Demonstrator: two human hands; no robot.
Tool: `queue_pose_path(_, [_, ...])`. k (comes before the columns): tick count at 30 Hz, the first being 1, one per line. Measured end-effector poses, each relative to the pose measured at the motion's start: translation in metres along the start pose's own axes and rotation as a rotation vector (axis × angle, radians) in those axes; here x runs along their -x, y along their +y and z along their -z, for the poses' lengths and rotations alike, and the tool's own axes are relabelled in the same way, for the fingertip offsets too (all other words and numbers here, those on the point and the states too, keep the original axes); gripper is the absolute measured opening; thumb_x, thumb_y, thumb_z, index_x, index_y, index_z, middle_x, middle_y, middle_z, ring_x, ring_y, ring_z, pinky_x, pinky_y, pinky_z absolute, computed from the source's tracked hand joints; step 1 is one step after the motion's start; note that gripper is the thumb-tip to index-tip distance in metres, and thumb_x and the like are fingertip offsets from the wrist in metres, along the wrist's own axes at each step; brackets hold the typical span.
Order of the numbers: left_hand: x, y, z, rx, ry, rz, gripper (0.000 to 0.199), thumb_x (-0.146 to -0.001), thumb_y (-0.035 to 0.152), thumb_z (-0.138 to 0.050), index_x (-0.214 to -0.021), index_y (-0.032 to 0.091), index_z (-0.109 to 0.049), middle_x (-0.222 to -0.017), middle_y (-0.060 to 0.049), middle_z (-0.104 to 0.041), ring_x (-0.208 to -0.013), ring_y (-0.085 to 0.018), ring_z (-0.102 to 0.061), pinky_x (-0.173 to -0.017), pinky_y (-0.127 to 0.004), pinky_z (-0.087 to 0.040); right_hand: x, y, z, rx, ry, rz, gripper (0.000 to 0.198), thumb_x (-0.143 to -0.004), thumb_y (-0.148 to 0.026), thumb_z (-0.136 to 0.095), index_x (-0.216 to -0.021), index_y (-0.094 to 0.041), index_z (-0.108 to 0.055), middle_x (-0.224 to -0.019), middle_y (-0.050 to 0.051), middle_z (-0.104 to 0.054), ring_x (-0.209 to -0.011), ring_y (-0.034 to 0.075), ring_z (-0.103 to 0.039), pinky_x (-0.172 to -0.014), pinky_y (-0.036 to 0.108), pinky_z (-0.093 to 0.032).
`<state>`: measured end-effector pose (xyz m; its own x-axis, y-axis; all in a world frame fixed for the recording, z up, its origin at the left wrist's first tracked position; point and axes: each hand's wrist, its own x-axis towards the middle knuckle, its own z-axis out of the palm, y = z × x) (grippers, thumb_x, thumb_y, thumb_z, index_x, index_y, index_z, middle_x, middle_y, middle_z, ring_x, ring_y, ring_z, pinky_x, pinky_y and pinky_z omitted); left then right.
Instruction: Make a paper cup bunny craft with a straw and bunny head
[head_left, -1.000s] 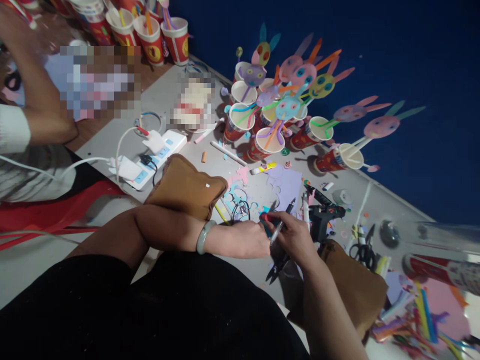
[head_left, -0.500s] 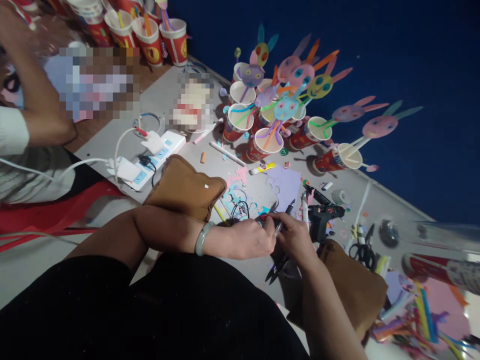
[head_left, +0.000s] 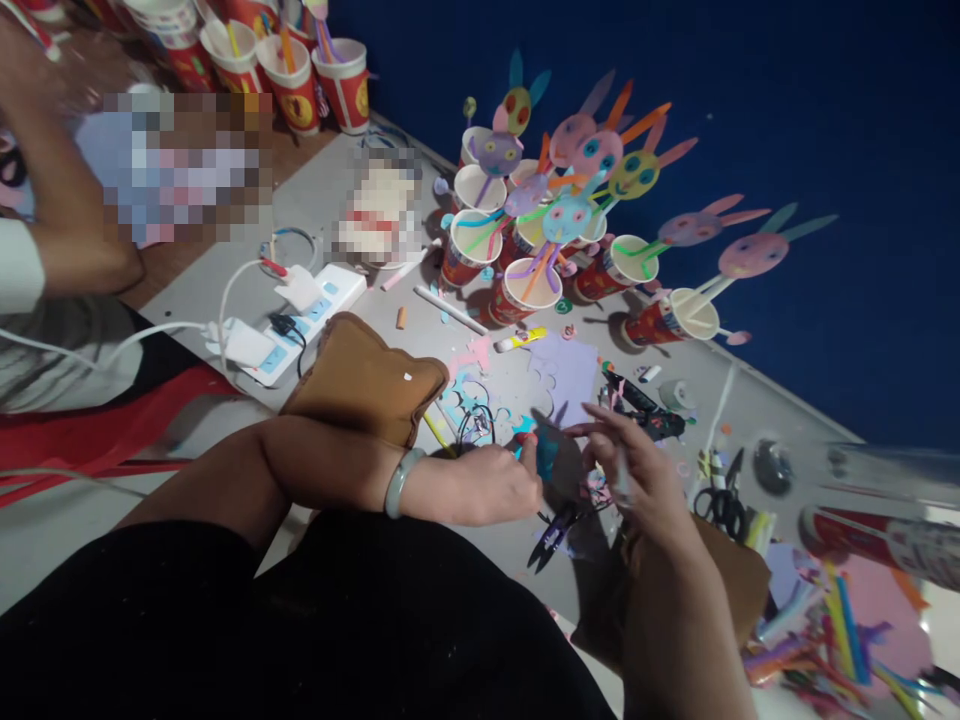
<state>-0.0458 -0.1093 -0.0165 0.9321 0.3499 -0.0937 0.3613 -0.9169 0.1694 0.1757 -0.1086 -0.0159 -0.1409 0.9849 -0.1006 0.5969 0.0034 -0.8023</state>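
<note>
My left hand (head_left: 491, 485), with a pale bangle at the wrist, is closed low over the table's front part. A small red spot shows at its fingertips; what it pinches is too small to name. To its right, my right hand (head_left: 634, 465) is lifted and blurred, some fingers stretched out. A pale, see-through pen (head_left: 622, 478) seems to lie between its fingers. Teal paper pieces (head_left: 547, 455) lie between the hands. Small black snips (head_left: 551, 538) rest just below them. A purple paper sheet (head_left: 566, 375) with cut-outs lies beyond.
Red paper cups (head_left: 525, 290) bearing paper rabbit faces stand along the blue wall (head_left: 825, 120). Brown pouches (head_left: 367, 380) lie at either side. A power strip (head_left: 311, 320), black scissors (head_left: 724, 510), a glue gun (head_left: 660, 425) and coloured strips (head_left: 847, 620) surround them. Another person's arm (head_left: 82, 220) is at left.
My right hand has moved right and away from my left hand, its fingers spreading, with the pen seemingly carried along. My left hand has stayed nearly in place.
</note>
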Motion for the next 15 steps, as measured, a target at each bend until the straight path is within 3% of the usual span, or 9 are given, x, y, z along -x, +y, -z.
queue_pose_path(4, [0.000, 0.000, -0.001, 0.026, -0.025, -0.009, 0.040, -0.091, 0.004, -0.033, -0.117, -0.003, -0.062, -0.129, -0.043, -0.051, -0.074, -0.026, -0.072, -0.047, -0.029, -0.051, -0.004, -0.001, 0.004, -0.224, 0.086, -0.129, 0.049, -0.098, -0.048, -0.042, -0.137, -0.021, -0.052, -0.073, 0.005, -0.069, -0.047, 0.013, -0.051, -0.044, 0.028, -0.039])
queue_pose_path(8, [-0.001, 0.000, -0.004, 0.051, 0.009, -0.016, 0.034, -0.090, 0.005, -0.038, -0.111, -0.001, -0.065, -0.129, -0.042, -0.052, -0.073, -0.027, -0.072, -0.047, -0.031, -0.053, -0.014, -0.002, -0.003, -0.216, 0.031, -0.166, 0.035, -0.093, -0.048, -0.052, -0.108, -0.020, -0.066, -0.064, 0.000, -0.060, -0.050, 0.012, -0.052, -0.044, 0.024, -0.038])
queue_pose_path(11, [-0.001, 0.000, -0.004, 0.062, 0.023, -0.013, 0.031, -0.091, 0.007, -0.040, -0.107, 0.000, -0.066, -0.128, -0.041, -0.053, -0.075, -0.028, -0.073, -0.049, -0.032, -0.054, -0.024, -0.005, -0.010, -0.196, -0.037, -0.175, 0.025, -0.087, -0.044, -0.061, -0.095, -0.020, -0.062, -0.063, -0.001, -0.059, -0.045, 0.010, -0.049, -0.040, 0.022, -0.038])
queue_pose_path(15, [-0.002, 0.000, -0.001, 0.080, 0.018, -0.004, 0.031, -0.091, 0.007, -0.040, -0.106, 0.000, -0.067, -0.127, -0.040, -0.055, -0.077, -0.028, -0.073, -0.051, -0.031, -0.054, -0.037, -0.010, -0.017, -0.120, -0.142, -0.092, 0.023, -0.083, -0.040, -0.064, -0.078, -0.018, -0.065, -0.081, 0.006, -0.066, -0.050, 0.010, -0.054, -0.043, 0.023, -0.043])
